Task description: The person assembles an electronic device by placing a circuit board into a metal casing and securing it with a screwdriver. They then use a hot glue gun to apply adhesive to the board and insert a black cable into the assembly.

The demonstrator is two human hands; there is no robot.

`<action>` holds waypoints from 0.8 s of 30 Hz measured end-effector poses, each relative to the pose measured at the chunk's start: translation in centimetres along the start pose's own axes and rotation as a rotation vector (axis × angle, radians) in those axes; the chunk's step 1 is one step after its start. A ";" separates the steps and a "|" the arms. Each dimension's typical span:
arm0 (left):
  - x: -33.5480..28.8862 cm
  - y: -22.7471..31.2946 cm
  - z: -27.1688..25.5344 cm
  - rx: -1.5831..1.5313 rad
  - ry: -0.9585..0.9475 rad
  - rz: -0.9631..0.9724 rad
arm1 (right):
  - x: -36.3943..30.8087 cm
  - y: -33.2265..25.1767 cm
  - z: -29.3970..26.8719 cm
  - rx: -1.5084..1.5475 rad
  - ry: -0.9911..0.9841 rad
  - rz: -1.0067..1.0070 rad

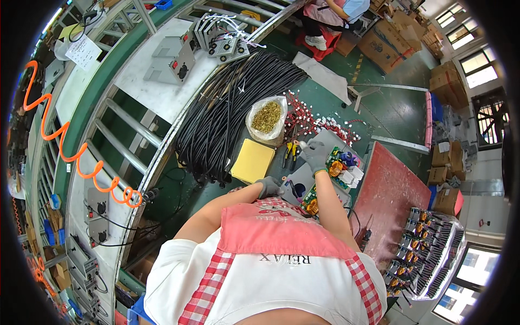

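My left hand (270, 187), in a grey glove, rests at the near left edge of a grey metal casing (291, 181). Its fingers are too small and partly hidden to read. My right hand (314, 157), also gloved, is closed above the casing's far side, beside a green circuit board (337, 169) with copper coils and white parts. A small pale bit shows at its fingertips, too small to name. Another green board (310, 205) with a coil lies nearer me, partly covered by my right forearm. Yellow-handled pliers (291, 154) lie left of my right hand.
A yellow pad (253, 161), an open bag of brass-coloured small parts (266, 117) and a heap of black cables (233, 103) lie leftward. Red wires with white connectors (319, 122) lie beyond. At right are a red board (395, 189) and stacked coil assemblies (420, 252). Another person (336, 13) sits far off.
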State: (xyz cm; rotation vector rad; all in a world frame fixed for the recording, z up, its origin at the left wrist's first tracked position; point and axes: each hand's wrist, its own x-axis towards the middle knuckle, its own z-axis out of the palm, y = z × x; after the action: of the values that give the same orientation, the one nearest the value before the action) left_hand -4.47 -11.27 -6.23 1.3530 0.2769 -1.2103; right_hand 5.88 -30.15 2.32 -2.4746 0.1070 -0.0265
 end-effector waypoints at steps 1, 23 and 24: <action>0.1 -0.2 0.1 -0.019 0.009 0.007 | -0.5 0.4 0.4 0.061 0.154 -0.034; -2.3 0.7 0.9 -0.239 0.023 -0.013 | 1.8 0.6 1.4 -0.354 -0.003 0.077; -2.2 0.8 0.9 -0.242 0.014 -0.019 | 1.7 0.7 1.7 -0.370 0.018 0.088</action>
State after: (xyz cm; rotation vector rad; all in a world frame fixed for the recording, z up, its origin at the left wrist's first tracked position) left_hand -5.24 -11.13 -3.79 1.1517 0.4326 -1.1433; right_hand 7.62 -29.85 0.55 -2.8366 0.2476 0.0099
